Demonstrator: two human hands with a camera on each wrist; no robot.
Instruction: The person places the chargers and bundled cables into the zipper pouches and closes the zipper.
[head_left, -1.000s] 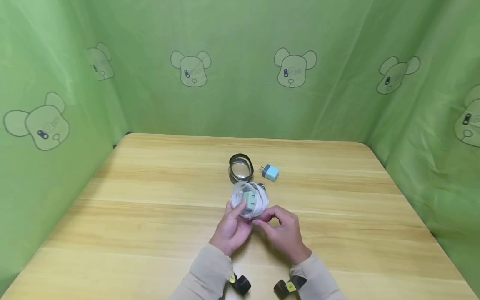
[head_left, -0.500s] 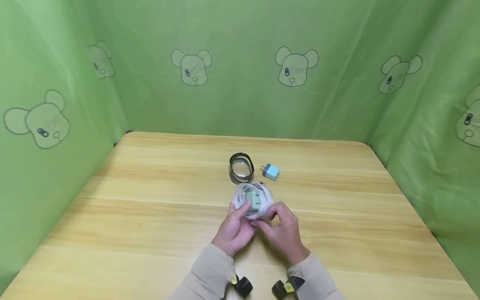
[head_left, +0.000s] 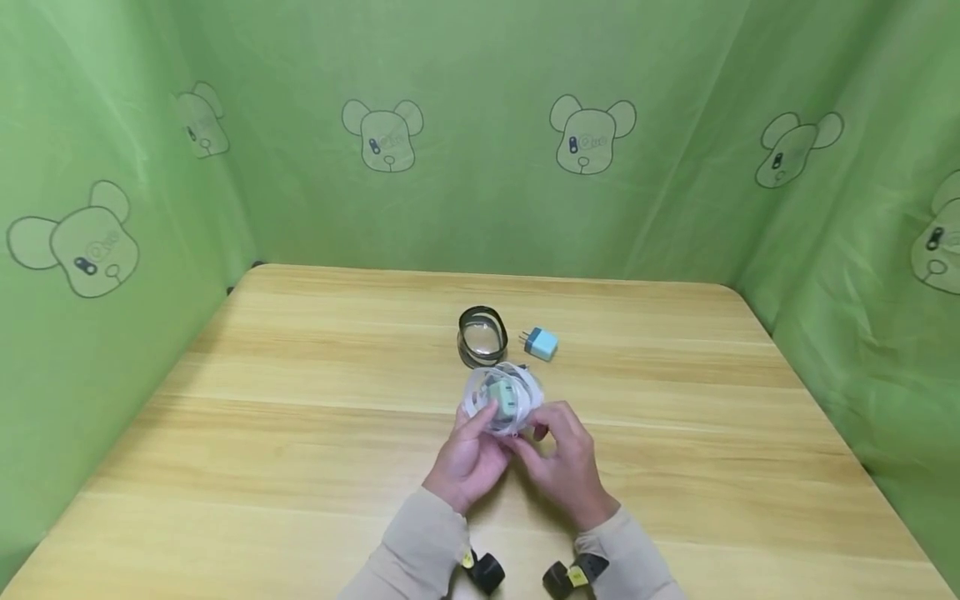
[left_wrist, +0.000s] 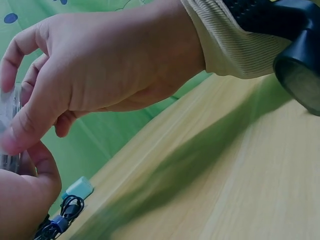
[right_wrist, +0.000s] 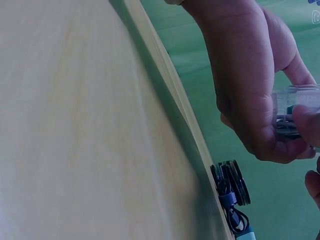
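My left hand (head_left: 468,467) grips a round clear case (head_left: 529,398) in the head view, thumb over its front and fingers behind. Inside are a pale green charger (head_left: 504,400) and a coiled white cable (head_left: 476,387). At the case's lower right rim, my right hand (head_left: 567,462) pinches the edge with thumb and bent index finger. The left wrist view has the right hand (left_wrist: 95,65) above, its thumb and fingers on the case's edge, and part of the left hand (left_wrist: 25,202) below. In the right wrist view the left hand (right_wrist: 250,85) cups the case (right_wrist: 295,95).
Beyond the hands stands another clear round case (head_left: 482,335) with a black rim. A light blue plug charger (head_left: 542,343) lies to its right. A black cable bundle (left_wrist: 60,220) with a blue strap lies close by, mostly hidden in the head view. Green curtains surround the wooden table (head_left: 300,375).
The held case has shifted slightly right and turned a little. My right index finger has moved away from the thumb, up along the right rim. The things on the table have not moved.
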